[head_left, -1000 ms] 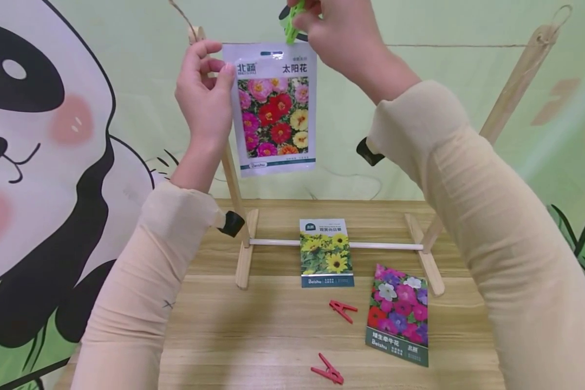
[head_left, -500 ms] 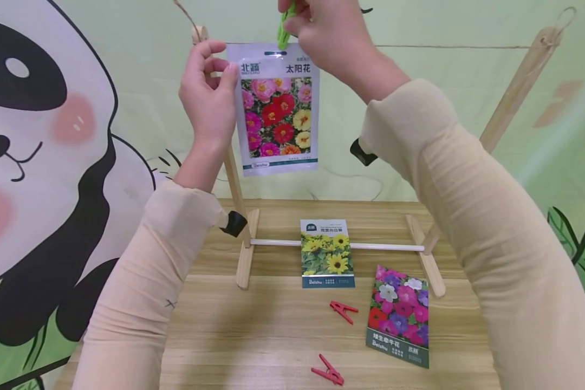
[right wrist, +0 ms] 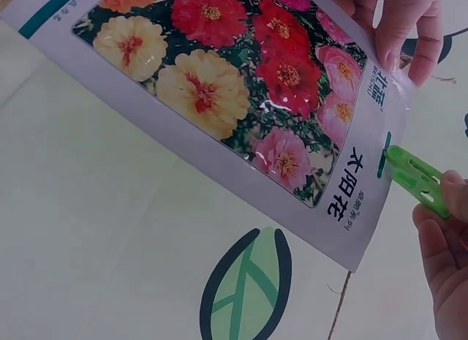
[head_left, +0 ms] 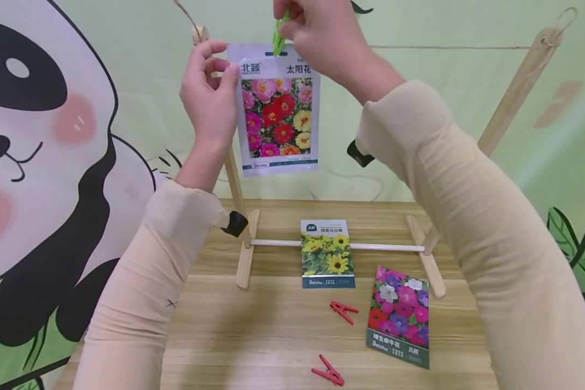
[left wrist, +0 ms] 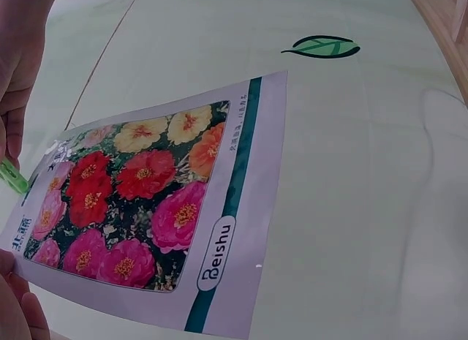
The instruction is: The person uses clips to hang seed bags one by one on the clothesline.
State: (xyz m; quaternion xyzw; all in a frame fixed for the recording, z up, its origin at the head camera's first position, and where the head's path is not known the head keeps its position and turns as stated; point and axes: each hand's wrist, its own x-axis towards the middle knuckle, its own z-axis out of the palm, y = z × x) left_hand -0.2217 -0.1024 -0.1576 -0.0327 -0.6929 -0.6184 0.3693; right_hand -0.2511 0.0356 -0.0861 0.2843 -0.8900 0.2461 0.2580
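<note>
A seed packet (head_left: 279, 116) with red, pink and yellow flowers hangs upright at the twine (head_left: 434, 47) in the head view. My left hand (head_left: 209, 97) pinches its upper left edge between thumb and fingers. With thumb and fingers my right hand (head_left: 324, 40) grips a green clothespin (head_left: 278, 39) above the packet. In the right wrist view the tip of the clothespin (right wrist: 418, 175) lies over the packet's top edge, by the dark hanging slot. The packet hides the stretch of twine behind it.
The twine runs between wooden posts (head_left: 521, 89) of a stand with a white crossbar (head_left: 387, 247). On the wooden table (head_left: 253, 336) lie a sunflower seed packet (head_left: 327, 254), a petunia-like flower packet (head_left: 398, 317), one red clothespin (head_left: 343, 312) and another red clothespin (head_left: 327, 371).
My right hand has moved left and slightly down with the green clothespin, whose tip now reaches the packet's slot. The left hand and packet have shifted slightly right in view.
</note>
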